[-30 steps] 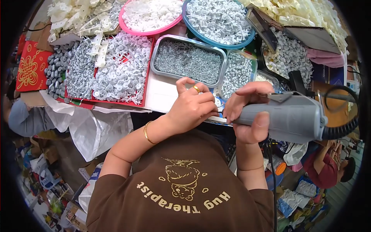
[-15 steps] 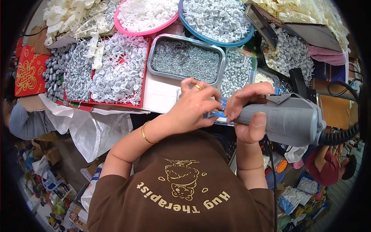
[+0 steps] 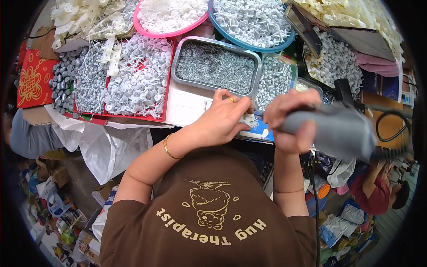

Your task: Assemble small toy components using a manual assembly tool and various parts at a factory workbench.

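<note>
My right hand (image 3: 289, 120) is wrapped round a grey electric screwdriver (image 3: 333, 133), held level with its narrow end toward my left hand; motion blurs both. With fingers curled and thumb drawn in, my left hand (image 3: 219, 118) grips a small white plastic piece (image 3: 250, 120) at the near edge of the table. Beneath that piece lies a blue printed surface (image 3: 260, 132). Just beyond my left fingers stands a metal tray (image 3: 209, 89) of small screws (image 3: 215, 66). Clear tubs of small metal and white parts sit beyond my right hand.
A red box (image 3: 167, 89) at left holds white-headed pins and metal parts. Pink (image 3: 168, 34) and blue (image 3: 249, 48) round trays of white parts stand at the back. Cream plastic parts (image 3: 356, 13) are heaped far right. A coiled cable trails from the screwdriver. Another person (image 3: 373, 191) sits at right.
The screwdriver and my right hand have shifted slightly right and away from my left hand, blurring. The white plastic piece under my left fingers now shows more. My left hand has barely moved.
</note>
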The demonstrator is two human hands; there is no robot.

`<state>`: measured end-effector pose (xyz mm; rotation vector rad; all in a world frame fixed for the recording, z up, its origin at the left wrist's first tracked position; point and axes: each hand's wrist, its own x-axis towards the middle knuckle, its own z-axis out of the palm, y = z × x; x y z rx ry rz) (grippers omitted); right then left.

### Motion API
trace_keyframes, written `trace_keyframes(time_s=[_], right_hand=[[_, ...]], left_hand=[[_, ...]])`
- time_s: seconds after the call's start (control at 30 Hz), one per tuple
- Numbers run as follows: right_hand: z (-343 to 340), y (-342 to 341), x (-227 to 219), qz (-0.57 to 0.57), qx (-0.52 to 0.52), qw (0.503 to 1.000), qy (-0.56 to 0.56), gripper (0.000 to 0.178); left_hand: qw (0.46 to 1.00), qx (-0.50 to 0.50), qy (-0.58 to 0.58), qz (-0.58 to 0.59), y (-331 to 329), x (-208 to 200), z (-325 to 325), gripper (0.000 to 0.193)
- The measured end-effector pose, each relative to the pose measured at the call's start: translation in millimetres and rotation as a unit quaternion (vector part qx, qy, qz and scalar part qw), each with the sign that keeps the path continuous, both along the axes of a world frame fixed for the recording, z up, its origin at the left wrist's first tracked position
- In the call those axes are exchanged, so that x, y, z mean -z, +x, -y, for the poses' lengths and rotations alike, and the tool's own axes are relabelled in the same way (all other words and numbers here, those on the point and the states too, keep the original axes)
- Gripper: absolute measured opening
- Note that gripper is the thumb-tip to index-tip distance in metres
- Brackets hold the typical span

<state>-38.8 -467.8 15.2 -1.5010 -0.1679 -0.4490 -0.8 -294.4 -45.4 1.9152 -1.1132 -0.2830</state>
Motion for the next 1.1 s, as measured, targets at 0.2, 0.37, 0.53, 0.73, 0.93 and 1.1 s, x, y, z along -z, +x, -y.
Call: trace_keyframes(time_s=[0.2,0.37,0.53,0.73,0.93,1.1], right_hand=[[-6.7,10.3,13.6,-0.024,-0.049,0.998,0.044,0.051],[-12.5,10.7,1.7,-0.040,-0.026,0.999,-0.005,0.053],[-22.7,13.9,0.7,-0.012,-0.052,0.998,0.023,0.054],[-31.1,25.2,9.4,-0.056,-0.060,0.996,-0.020,0.053],[-53.6,20.1,-9.9,-0.029,-0.093,0.993,0.065,0.059],[-56.6,35.5,9.6,-0.050,-0.200,0.976,-0.070,0.060]], left_hand=[[1.000,0.011,-0.003,-0.011,4.9,-0.1,-1.2,0.042],[1.000,-0.024,0.010,-0.010,7.4,-4.1,-20.6,0.045],[0.986,-0.142,0.080,-0.036,1.1,-1.8,-53.0,0.043],[0.981,-0.186,0.046,-0.020,-7.1,4.7,-49.2,0.042],[0.977,-0.214,0.008,0.009,-16.4,10.6,-48.5,0.038],[0.981,-0.189,0.028,0.029,-20.1,13.7,-48.3,0.040]])
